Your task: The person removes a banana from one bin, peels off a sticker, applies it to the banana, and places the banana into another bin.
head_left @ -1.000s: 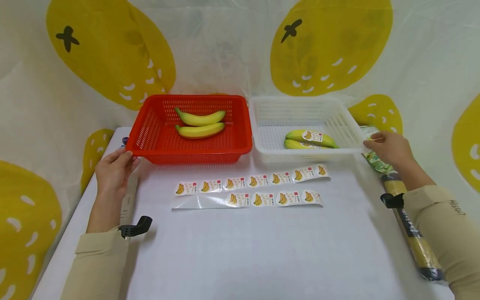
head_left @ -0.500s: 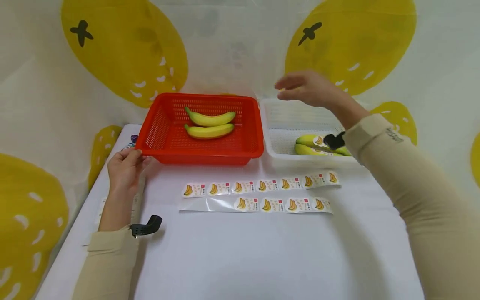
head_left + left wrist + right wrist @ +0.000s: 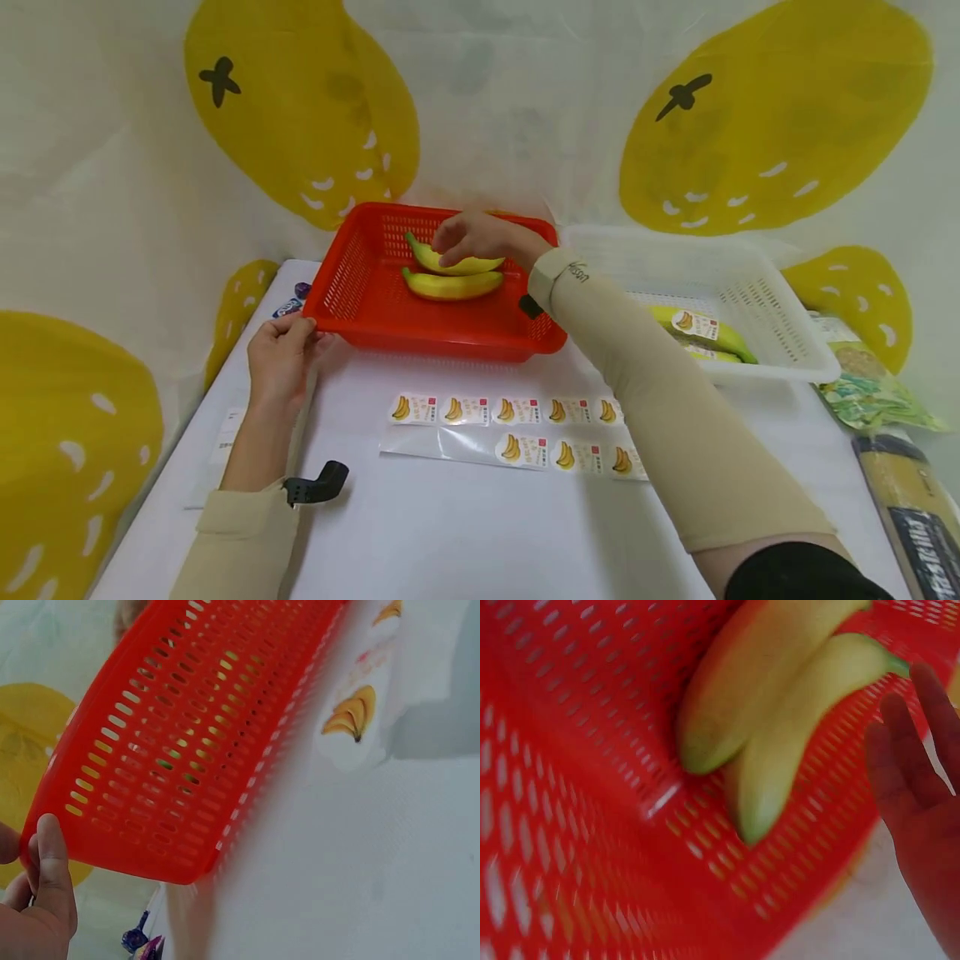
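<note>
Two bananas (image 3: 450, 275) lie in a red basket (image 3: 360, 283) near the table's (image 3: 465, 517) back edge. The right hand (image 3: 480, 237), fingers loosely spread, hovers over them. The left hand (image 3: 281, 358) pinches the basket's front left corner.

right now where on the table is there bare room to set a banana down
The widest bare patch is the white tabletop nearer the person than the two banana sticker strips, between the two sleeves. A narrower bare strip lies between the stickers and the red plastic basket. It is crowded at the right edge, by the white plastic basket and the packets.
</note>
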`<action>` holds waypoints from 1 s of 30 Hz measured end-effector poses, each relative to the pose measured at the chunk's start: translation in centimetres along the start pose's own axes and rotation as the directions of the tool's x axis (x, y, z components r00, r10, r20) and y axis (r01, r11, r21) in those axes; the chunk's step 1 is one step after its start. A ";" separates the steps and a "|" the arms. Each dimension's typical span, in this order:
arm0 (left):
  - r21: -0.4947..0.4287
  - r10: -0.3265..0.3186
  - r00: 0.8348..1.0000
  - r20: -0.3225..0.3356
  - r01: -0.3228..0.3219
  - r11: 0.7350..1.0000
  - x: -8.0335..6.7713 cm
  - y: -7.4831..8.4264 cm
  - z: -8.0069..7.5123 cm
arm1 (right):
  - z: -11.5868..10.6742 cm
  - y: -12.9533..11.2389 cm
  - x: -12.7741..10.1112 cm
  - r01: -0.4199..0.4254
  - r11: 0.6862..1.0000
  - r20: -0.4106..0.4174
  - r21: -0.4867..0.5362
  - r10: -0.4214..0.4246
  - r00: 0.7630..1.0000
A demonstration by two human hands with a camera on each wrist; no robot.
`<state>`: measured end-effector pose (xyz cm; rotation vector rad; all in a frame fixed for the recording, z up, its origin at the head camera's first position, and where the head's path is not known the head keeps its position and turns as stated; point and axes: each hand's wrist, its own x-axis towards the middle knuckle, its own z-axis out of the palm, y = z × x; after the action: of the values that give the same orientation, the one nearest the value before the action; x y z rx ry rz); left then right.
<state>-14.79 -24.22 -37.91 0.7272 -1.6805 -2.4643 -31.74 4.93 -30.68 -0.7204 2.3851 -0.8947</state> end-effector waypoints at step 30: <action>-0.036 0.027 0.998 -0.064 -0.029 0.999 -2.8 0.0 0.1 | 3.5 2.6 1.8 -0.104 0.994 0.117 0.040 0.098 0.988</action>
<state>-12.29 -23.28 -36.90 0.7638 -1.6077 -2.4204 -31.73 3.92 -35.29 -0.6108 2.2703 -0.8402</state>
